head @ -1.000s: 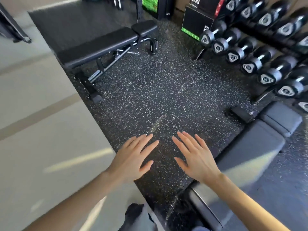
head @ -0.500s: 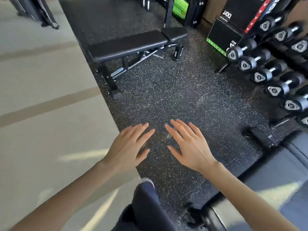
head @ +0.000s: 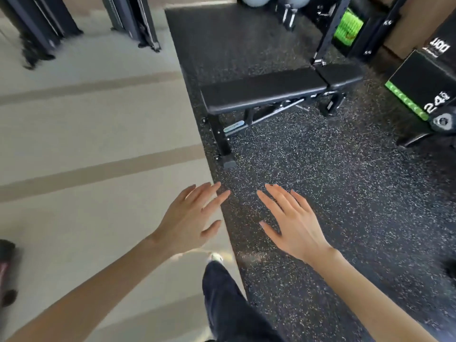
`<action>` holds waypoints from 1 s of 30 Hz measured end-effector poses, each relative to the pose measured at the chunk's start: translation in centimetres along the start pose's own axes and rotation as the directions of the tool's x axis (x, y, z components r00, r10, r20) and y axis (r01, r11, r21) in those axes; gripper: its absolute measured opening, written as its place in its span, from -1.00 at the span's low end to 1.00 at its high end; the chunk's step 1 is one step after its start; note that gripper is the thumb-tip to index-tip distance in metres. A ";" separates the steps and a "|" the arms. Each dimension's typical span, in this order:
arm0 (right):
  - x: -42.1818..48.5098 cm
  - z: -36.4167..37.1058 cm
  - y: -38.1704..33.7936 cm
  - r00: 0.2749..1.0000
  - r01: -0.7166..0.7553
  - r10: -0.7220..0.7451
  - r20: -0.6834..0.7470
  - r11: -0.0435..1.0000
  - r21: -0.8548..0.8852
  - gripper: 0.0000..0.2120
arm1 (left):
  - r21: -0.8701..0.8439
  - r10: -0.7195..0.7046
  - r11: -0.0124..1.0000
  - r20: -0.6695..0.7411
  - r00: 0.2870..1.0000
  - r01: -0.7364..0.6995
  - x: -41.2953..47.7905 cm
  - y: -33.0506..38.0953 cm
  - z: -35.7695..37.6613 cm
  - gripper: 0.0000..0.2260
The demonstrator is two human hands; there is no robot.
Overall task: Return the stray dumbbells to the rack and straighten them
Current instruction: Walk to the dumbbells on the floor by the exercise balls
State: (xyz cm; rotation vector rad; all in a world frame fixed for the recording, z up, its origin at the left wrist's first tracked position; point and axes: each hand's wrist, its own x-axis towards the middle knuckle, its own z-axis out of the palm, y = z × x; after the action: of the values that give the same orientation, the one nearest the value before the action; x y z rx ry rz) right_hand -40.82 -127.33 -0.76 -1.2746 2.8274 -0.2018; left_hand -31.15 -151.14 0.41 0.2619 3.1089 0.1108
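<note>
My left hand (head: 191, 219) and my right hand (head: 292, 222) are held out in front of me, palms down, fingers spread, holding nothing. They hover above the seam between the pale floor and the black speckled rubber mat (head: 333, 193). One black dumbbell end (head: 443, 122) shows at the far right edge; the rest of the rack is out of frame. No stray dumbbell is visible on the floor.
A black flat bench (head: 266, 91) stands ahead on the mat. A black plyo box with a green stripe (head: 419, 87) is at the right. A rack upright (head: 328, 30) rises behind the bench, machine frames (head: 133, 23) at far left. My dark trouser leg (head: 227, 299) is below.
The view has swung left, away from the dumbbell rack, which has slid out of frame on the right. The bench now sits centre. Both hands stay open and empty.
</note>
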 end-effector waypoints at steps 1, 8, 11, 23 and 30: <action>2.8 -0.3 -0.1 1.000 0.006 -0.006 -0.014 1.000 0.015 -0.46 | -0.002 -0.001 1.000 0.001 1.000 0.001 1.4 -2.5 -0.7 -0.49; 21.9 -2.4 -0.2 0.996 0.047 -0.046 -0.073 0.999 0.009 -0.47 | -0.045 -0.059 0.997 -0.092 0.994 0.055 10.7 -17.5 -4.0 -0.50; 29.3 -2.3 -0.8 0.997 0.045 -0.046 -0.067 0.999 -0.007 -0.45 | -0.047 -0.056 0.998 -0.102 0.993 0.051 14.6 -24.0 -4.0 -0.49; 59.8 0.1 -2.7 0.991 -0.071 0.067 -0.113 0.997 -0.033 -0.46 | -0.016 0.144 0.989 -0.110 0.983 -0.147 32.4 -54.8 -5.2 -0.50; 78.7 -0.4 -3.4 0.982 -0.145 0.142 -0.126 0.989 -0.010 -0.44 | -0.020 0.196 0.980 -0.075 0.978 -0.198 44.4 -70.9 -8.4 -0.49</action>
State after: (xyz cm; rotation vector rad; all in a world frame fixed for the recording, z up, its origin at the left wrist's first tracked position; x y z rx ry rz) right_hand -90.56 -188.39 1.88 -1.0919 3.0189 -0.2591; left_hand -86.92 -213.98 3.09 0.5789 3.1423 0.1696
